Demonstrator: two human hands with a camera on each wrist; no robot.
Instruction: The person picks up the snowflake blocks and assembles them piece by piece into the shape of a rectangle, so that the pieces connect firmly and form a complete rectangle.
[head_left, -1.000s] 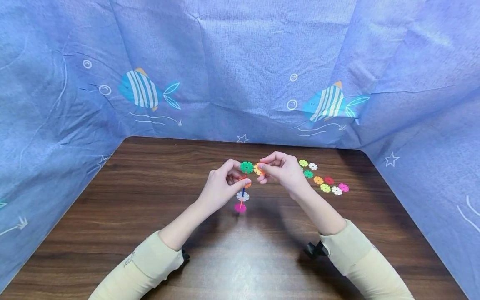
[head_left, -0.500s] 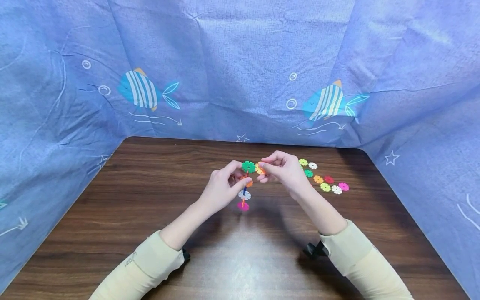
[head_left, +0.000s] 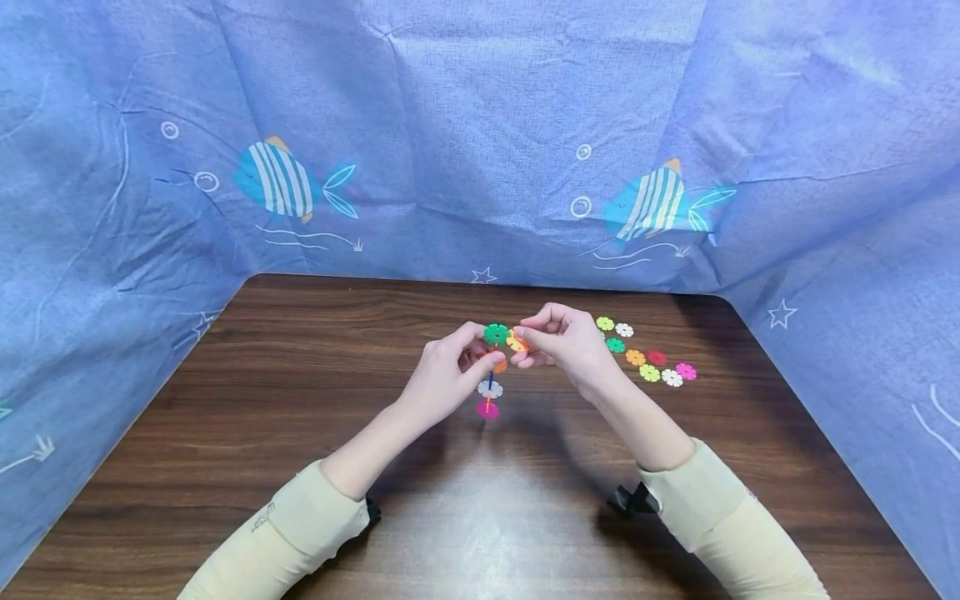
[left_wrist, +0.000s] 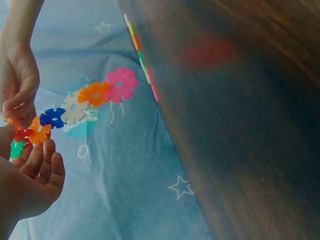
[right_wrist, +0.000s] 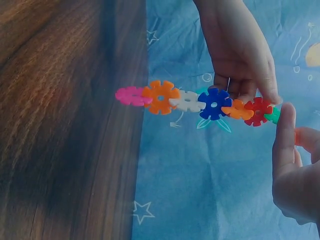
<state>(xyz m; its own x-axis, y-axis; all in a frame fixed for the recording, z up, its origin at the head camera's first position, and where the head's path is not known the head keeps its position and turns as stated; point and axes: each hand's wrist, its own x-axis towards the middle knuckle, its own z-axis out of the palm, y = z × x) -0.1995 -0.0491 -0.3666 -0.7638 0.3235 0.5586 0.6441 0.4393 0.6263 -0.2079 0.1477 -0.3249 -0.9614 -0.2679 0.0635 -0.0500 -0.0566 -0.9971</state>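
Note:
My left hand (head_left: 447, 367) grips the upper end of a chain of flower-shaped interlocking discs, held up over the table. A green disc (head_left: 496, 334) tops it, then red, orange, a blue disc (right_wrist: 214, 105), a white disc (left_wrist: 75, 107), another orange and a pink disc (left_wrist: 121, 85) at the free end. My right hand (head_left: 573, 346) pinches a light orange disc (head_left: 516, 341) between thumb and fingers, right at the green disc's edge. Fingers hide part of this orange disc. In the right wrist view, the right fingers cover most of the green disc.
Several loose discs lie on the brown wooden table (head_left: 300, 350) to the right of my right hand, among them a red disc (head_left: 656, 357) and a pink one (head_left: 686, 372). A blue curtain (head_left: 480, 150) with printed fish surrounds the table's far and side edges.
The chain's lower end has shifted slightly right and up in the head view. The light orange disc has tilted a little against the green one. Both hands keep their holds.

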